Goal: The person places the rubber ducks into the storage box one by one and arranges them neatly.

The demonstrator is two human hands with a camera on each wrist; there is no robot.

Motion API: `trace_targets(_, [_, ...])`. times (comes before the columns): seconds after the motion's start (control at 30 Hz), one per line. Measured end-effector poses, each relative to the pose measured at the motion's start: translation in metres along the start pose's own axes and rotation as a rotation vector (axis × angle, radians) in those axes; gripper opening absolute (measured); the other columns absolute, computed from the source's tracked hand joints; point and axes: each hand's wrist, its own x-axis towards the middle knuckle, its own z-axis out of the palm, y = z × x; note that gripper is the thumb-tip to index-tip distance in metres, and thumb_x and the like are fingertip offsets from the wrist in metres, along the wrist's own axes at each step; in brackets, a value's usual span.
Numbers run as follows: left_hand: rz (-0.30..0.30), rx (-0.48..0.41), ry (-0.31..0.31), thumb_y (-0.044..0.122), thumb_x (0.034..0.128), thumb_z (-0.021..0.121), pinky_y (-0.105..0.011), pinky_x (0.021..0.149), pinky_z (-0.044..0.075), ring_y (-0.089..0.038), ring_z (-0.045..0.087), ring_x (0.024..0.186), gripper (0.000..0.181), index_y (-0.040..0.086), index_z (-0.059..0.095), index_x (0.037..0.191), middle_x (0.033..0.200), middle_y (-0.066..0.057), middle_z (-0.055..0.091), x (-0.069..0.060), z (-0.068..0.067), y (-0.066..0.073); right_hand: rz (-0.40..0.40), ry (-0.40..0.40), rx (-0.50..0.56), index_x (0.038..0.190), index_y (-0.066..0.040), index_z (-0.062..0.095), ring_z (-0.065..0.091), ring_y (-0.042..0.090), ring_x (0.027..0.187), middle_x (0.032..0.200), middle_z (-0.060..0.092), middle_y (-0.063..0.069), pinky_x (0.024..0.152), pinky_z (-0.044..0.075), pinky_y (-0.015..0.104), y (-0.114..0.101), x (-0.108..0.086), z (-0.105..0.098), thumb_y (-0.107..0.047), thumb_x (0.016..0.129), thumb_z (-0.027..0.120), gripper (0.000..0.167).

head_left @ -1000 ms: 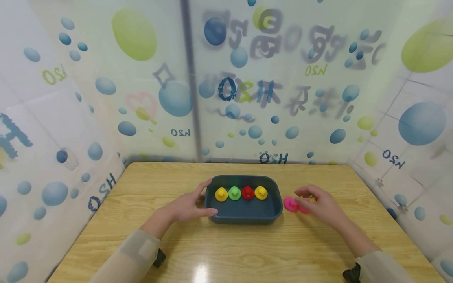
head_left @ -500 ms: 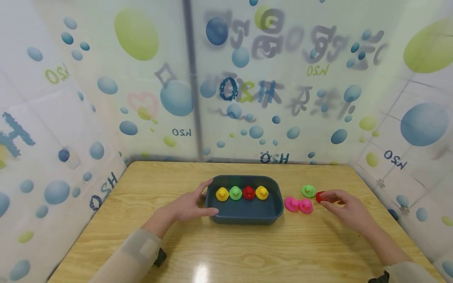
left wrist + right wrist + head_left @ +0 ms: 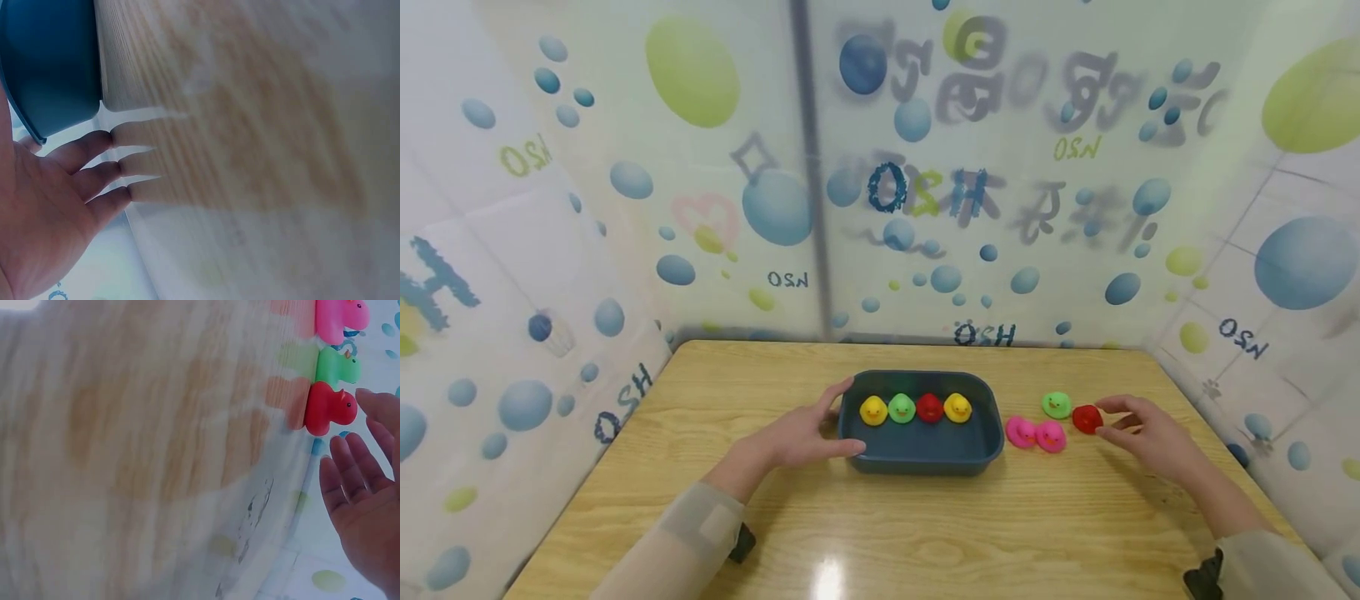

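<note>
A dark blue plastic basin (image 3: 917, 446) sits on the table, with a row of yellow (image 3: 873, 410), green (image 3: 902, 408), red (image 3: 930, 407) and yellow (image 3: 958, 408) rubber ducks inside. My left hand (image 3: 793, 437) holds the basin's left end between thumb and forefinger. Its other fingers extend free below the rim in the left wrist view. Right of the basin lie two pink rubber ducks (image 3: 1051, 436), a green rubber duck (image 3: 1057, 405) and a red rubber duck (image 3: 1087, 419). My right hand (image 3: 1150, 437) is beside this red duck, thumb and fingers parted, holding nothing.
The wooden table (image 3: 917, 533) meets a wall sheet (image 3: 880, 292) printed with blue and green bubbles at its back edge. Similar sheets rise along both sides. Dark wrist devices (image 3: 1204, 577) sit at the sleeve cuffs.
My right hand moved right from above the pink ducks to the red duck on the table, then its fingers parted from that duck. My left hand stayed at the basin.
</note>
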Motion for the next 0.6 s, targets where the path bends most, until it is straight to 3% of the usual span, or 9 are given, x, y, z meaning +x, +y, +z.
trace_targets(0.17, [0.003,0.001,0.0,0.082,0.0884,0.072,-0.072,0.126,0.038,-0.05,0.046,0.156,0.11,0.054,0.008,0.173,0.171,-0.015,0.05,-0.0005,0.0006,0.0,-0.01,-0.03,0.001,0.15,0.002,0.058,0.07,0.036,0.113,0.144,0.063,0.031,0.082,0.059,0.03,0.0009,0.006,0.0023,-0.027,0.105,0.077,0.057])
trace_targets(0.6, [0.013,-0.004,-0.01,0.082,0.0892,0.071,-0.072,0.125,0.038,-0.05,0.047,0.156,0.112,0.05,0.007,0.175,0.17,-0.015,0.051,-0.0038,-0.0023,0.0027,0.001,-0.039,-0.029,0.134,0.0,0.068,0.071,0.029,0.104,0.123,0.074,0.02,0.082,0.059,0.035,0.0012,0.0102,0.005,-0.028,0.101,0.081,0.044])
